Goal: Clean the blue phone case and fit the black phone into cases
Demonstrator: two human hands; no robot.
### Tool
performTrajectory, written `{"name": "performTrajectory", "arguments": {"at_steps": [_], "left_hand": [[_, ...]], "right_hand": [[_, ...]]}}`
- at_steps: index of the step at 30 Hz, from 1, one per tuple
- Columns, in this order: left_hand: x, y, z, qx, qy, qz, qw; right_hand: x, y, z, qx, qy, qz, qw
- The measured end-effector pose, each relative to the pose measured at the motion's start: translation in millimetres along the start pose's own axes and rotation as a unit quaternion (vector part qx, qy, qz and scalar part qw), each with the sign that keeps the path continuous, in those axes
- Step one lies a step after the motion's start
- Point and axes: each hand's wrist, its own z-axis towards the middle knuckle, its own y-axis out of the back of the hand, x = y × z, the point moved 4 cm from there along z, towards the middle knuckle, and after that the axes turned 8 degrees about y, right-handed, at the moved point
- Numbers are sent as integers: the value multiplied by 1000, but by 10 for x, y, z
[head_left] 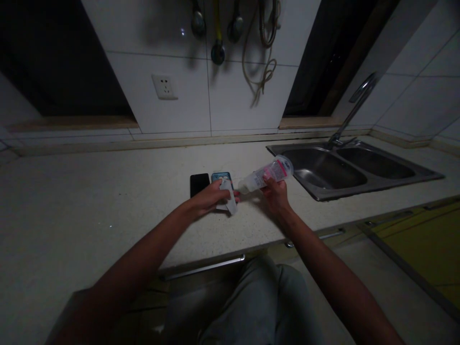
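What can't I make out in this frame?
All head view:
Bottle: print too small and blurred.
Black phone: lower end behind the left hand.
Blue-edged object: partly covered by left hand and white sheet.
Yellow pipe: top cut off by upper edge.

The translucent plastic bottle (256,180) is marked in pink. The thin sheet (232,205) is coloured white, the rectangular case (225,175) blue, the flat phone (199,184) black.

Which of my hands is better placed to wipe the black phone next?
Probably your left hand: it holds a white, tissue-like sheet right beside the black phone. Your right hand is farther off and grips the clear bottle.
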Motion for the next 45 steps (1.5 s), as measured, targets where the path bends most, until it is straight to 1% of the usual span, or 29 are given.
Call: {"name": "performTrajectory", "arguments": {"at_steps": [2,4,8,10,12,14,16,18,20,22,25,27,28,29,30,32,34,36,38,40,42,45], "left_hand": [[-31,12,2,20,15,-45,999],[-70,24,-3,14,2,-57,998],[-84,6,5,-21,0,-19,1000],[-79,1,17,-50,-1,16,999],[-99,19,14,-86,-33,53,994],[-144,56,-17,-119,-94,77,986],[-187,104,-66,-141,-142,77,977],[-219,143,-108,-146,-163,68,973],[-263,160,-135,-146,-180,92,968],[-323,162,-153,-158,-201,153,955],[-417,162,-177,-208,-222,269,914],[-460,171,-185,-240,-218,337,884],[-468,181,-182,-250,-208,360,875],[-467,197,-174,-253,-193,367,874],[-455,215,-161,-250,-176,356,883],[-405,239,-118,-222,-142,289,920],[-334,230,-63,-178,-113,182,961],[-246,192,-5,-141,-70,56,986],[-140,129,42,-112,-3,-68,991],[-64,47,66,-79,41,-150,985],[-15,-14,73,-55,58,-195,978],[63,-55,82,-40,81,-224,971]], "right_hand": [[4,-3,-2,4,0,2,1000],[9,-7,-4,6,-1,1,1000],[19,-18,-7,9,-10,6,1000],[23,-19,-6,4,-10,11,1000],[21,-17,-5,1,-10,12,1000],[15,-12,-3,1,-9,9,1000],[10,-2,-1,2,-6,5,1000],[5,6,1,4,-7,2,1000],[1,9,3,10,-11,-3,1000],[1,9,5,12,-13,-5,1000],[1,8,6,7,-13,-1,1000],[-3,6,5,4,-13,0,1000],[-4,6,4,3,-12,0,1000],[-3,4,3,2,-11,0,1000],[-2,2,2,2,-10,1,1000],[6,-4,1,1,-7,5,1000],[17,-13,-1,-2,-5,9,1000],[29,-25,-5,-4,-1,10,1000],[35,-39,-16,2,5,1,1000],[33,-44,-32,8,14,-18,1000],[29,-36,-49,12,32,-37,999],[29,-11,-69,23,64,-72,995]]}}
